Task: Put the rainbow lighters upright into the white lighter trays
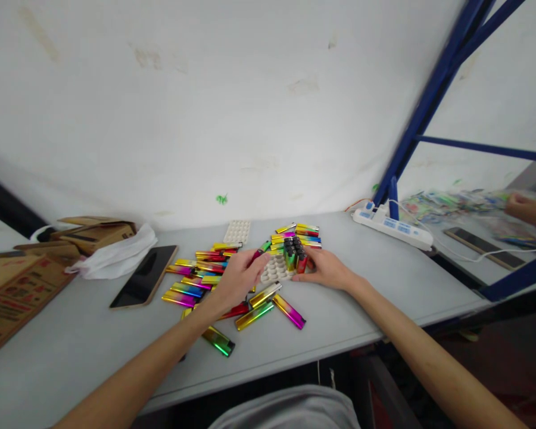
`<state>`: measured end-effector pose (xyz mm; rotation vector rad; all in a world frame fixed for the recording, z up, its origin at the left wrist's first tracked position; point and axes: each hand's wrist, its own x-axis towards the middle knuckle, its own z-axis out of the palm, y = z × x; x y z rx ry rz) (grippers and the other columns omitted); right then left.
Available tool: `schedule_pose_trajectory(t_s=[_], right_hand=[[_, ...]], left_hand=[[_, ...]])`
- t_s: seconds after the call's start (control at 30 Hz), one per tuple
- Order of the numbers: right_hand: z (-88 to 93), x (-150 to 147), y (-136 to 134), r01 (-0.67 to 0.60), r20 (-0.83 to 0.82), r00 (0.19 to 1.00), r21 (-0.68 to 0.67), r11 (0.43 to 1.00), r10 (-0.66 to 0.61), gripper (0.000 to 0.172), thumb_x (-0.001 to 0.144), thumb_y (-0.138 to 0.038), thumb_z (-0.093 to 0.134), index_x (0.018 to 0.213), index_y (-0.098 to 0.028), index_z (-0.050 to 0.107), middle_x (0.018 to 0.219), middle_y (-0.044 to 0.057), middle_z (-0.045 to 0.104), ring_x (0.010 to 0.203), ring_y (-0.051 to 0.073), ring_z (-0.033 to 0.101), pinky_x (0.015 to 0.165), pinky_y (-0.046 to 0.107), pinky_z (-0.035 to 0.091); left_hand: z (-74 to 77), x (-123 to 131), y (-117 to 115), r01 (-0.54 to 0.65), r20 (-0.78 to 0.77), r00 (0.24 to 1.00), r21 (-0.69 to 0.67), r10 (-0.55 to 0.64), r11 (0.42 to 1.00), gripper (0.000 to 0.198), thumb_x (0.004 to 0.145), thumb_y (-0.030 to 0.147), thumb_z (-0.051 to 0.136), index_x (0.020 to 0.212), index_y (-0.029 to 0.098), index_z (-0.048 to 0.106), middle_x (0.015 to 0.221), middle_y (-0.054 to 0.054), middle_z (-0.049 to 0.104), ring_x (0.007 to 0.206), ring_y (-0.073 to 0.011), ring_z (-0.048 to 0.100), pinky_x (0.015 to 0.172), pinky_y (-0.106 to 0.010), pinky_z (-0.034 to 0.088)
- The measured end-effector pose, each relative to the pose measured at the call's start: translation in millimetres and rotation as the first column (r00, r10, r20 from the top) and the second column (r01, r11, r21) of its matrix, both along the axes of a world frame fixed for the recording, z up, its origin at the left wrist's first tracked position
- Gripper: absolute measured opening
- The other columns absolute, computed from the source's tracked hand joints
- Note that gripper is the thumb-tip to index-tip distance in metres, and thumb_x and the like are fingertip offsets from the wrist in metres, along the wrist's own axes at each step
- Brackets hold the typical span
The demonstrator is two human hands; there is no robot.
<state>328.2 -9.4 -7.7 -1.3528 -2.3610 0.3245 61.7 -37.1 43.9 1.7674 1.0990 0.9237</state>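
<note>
My left hand (240, 275) is closed on a dark red lighter (256, 255) above the left part of a white tray (272, 271) with rows of round holes. A green lighter (265, 245) shows just beyond those fingertips; whether it is held too, I cannot tell. Several lighters (290, 251) stand upright in the tray's right half, dark ends up. My right hand (325, 268) grips the right end of the tray, thumb at its front corner and other fingers partly hidden behind the standing lighters. Loose shiny lighters (190, 288) lie heaped around and under my left forearm.
Behind stands a second holed tray (237, 231). More lighters (308, 231) lie past the tray. To the left are a phone (145, 277), a white plastic bag (120, 256) and cardboard boxes (22, 292). A power strip (392, 225) lies right, by a blue frame (422, 113); another person's hand (531, 211) is beyond.
</note>
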Motion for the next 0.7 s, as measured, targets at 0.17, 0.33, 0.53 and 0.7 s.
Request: schedule_pose_trajectory(t_s=[0.17, 0.33, 0.53, 0.7], right_hand=[[2.2, -0.6, -1.5, -0.004, -0.02, 1.0, -0.018, 1.0, 0.004, 0.066, 0.082, -0.074, 0.069, 0.113, -0.017, 0.062, 0.086, 0.004, 0.067, 0.07, 0.018, 0.056, 0.063, 0.028, 0.038], [5.9, -2.5, -4.1, 0.0, -0.036, 0.999, -0.024, 1.0, 0.0, 0.067, 0.082, -0.073, 0.07, 0.117, -0.016, 0.062, 0.085, 0.004, 0.067, 0.069, 0.018, 0.055, 0.062, 0.028, 0.037], [5.9, -4.1, -5.0, 0.007, -0.025, 1.0, -0.001, 1.0, -0.007, 0.069, 0.082, -0.072, 0.07, 0.12, -0.015, 0.062, 0.088, 0.005, 0.068, 0.071, 0.019, 0.057, 0.064, 0.029, 0.039], [3.0, -4.4, -2.7, 0.02, -0.006, 1.0, 0.006, 1.0, -0.02, 0.067, 0.082, -0.073, 0.07, 0.116, -0.016, 0.063, 0.087, 0.006, 0.069, 0.07, 0.019, 0.057, 0.062, 0.029, 0.037]], left_hand=[[-4.7, 2.2, 3.1, 0.064, 0.081, 0.995, -0.117, -0.054, 0.991, 0.043, 0.092, 0.06, 0.057, 0.076, 0.021, 0.047, 0.06, 0.007, 0.042, 0.047, -0.0083, 0.036, 0.042, -0.02, 0.029], [-7.7, 7.8, 0.9, 0.061, 0.186, 0.982, -0.285, -0.007, 0.956, 0.037, 0.097, 0.062, 0.051, 0.102, 0.028, 0.04, 0.067, 0.012, 0.042, 0.04, -0.0061, 0.027, 0.035, -0.015, 0.023], [-13.0, 7.3, 6.8, 0.099, 0.122, 0.989, -0.109, -0.085, 0.989, 0.035, 0.101, 0.059, 0.046, 0.102, 0.024, 0.049, 0.075, 0.005, 0.057, 0.053, -0.01, 0.054, 0.054, -0.023, 0.051], [-9.3, 9.6, 11.2, 0.068, 0.068, 0.994, 0.183, -0.082, 0.981, 0.032, 0.095, 0.047, 0.064, 0.103, 0.018, 0.074, 0.102, -0.008, 0.07, 0.094, -0.0209, 0.067, 0.081, -0.031, 0.058]])
